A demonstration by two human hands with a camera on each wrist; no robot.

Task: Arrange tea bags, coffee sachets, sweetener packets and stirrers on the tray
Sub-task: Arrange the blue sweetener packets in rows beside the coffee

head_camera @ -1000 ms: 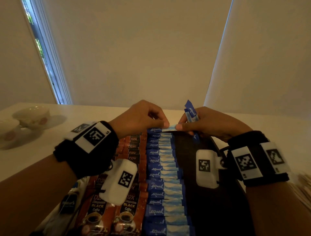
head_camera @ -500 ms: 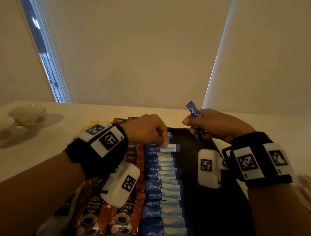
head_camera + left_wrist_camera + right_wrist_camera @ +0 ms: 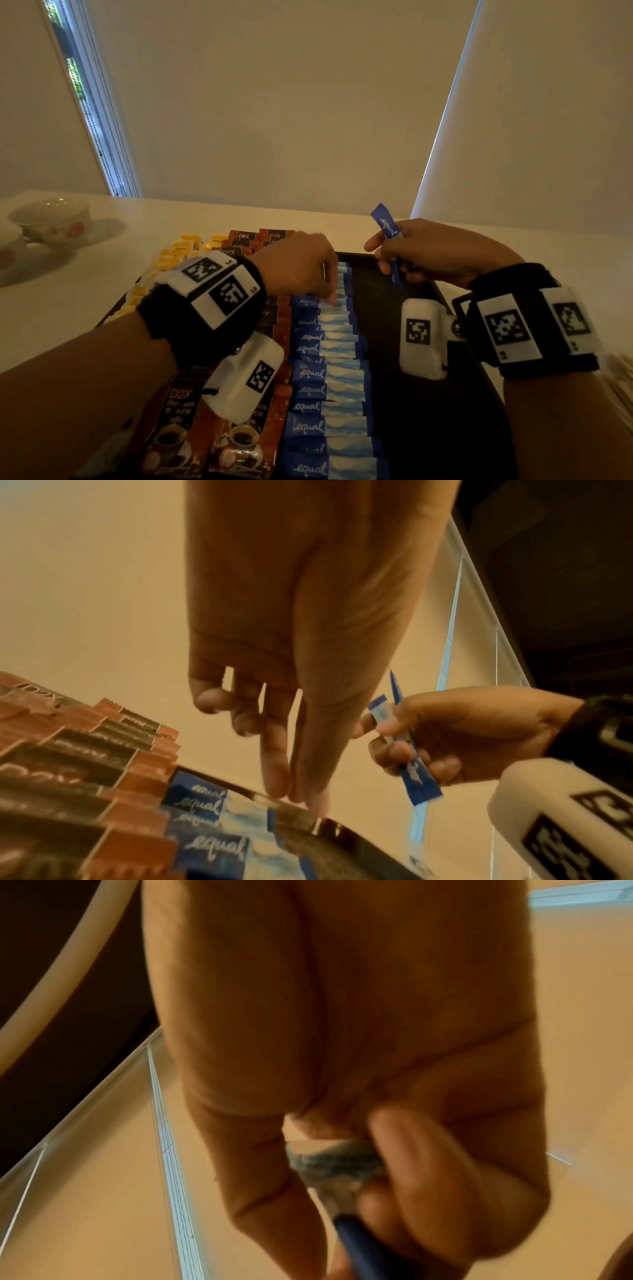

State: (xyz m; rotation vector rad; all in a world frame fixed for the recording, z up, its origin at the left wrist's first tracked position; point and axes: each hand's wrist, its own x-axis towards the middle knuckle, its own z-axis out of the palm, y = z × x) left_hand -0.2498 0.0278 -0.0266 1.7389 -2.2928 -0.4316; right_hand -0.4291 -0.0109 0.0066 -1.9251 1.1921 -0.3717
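Observation:
A dark tray (image 3: 421, 428) holds yellow tea bags (image 3: 174, 251), brown coffee sachets (image 3: 178, 435) and a long row of blue sweetener packets (image 3: 329, 390). My left hand (image 3: 327, 296) reaches down onto the far part of that row. In the left wrist view its straight index finger and thumb (image 3: 301, 799) touch a packet's pale end, beside the coffee sachets (image 3: 85, 764). My right hand (image 3: 385, 255) hovers over the tray's far right side and grips a small bunch of sweetener packets (image 3: 386, 224) upright. That bunch shows as held packets (image 3: 419, 780) and as a blue end (image 3: 356, 1237).
Two floral teacups (image 3: 51, 219) stand on the white table at the far left. Pale stirrers (image 3: 620, 383) lie off the tray at the right edge. The tray's right half (image 3: 411, 342) is bare. A wall and a window blind rise behind the table.
My left hand took one packet from the right hand, laid it at the row's far end, then slid nearer along the row. The right hand stayed put with its bunch.

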